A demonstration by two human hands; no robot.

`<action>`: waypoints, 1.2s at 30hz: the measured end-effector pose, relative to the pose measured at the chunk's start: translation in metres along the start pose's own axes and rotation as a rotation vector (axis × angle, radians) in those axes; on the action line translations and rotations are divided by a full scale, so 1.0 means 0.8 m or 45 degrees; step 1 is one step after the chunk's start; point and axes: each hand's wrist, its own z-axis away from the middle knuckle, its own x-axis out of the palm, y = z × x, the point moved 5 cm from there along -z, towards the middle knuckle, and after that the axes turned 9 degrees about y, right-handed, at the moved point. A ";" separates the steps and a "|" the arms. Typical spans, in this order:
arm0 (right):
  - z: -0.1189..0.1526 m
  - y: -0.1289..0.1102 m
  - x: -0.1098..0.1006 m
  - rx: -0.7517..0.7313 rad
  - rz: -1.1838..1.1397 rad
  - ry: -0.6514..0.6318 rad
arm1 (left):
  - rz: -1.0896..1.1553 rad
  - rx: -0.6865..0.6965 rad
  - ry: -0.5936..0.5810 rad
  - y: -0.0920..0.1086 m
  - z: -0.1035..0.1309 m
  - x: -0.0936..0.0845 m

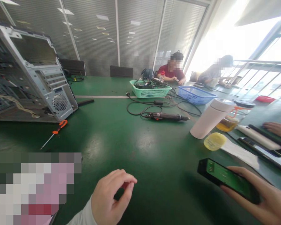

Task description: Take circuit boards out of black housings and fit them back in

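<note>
My left hand [113, 195] hovers over the green table at the lower middle. Its thumb and fingertips meet in a pinch; anything between them is hidden or too small to make out. At the lower right, my right hand [269, 193] is closed around a black rectangular case with a green circuit board [229, 178], gripping it by the sides near one end. The case is tilted, its green face turned up. An orange-and-black screwdriver [58, 128] lies to the left, beside an open computer case [58, 90]. A corded electric screwdriver [167, 117] lies farther back.
A green basket [152, 92] of cables and a blue basket [196, 95] stand at the back. On the right are a white tumbler [208, 120], a jar of amber liquid [228, 123], a yellow round item [214, 141] and another person's hand [277, 129]. Two people sit beyond.
</note>
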 end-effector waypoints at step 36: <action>-0.026 -0.257 0.122 0.625 -1.671 -0.988 | 0.192 -0.449 -0.111 -0.038 0.010 0.004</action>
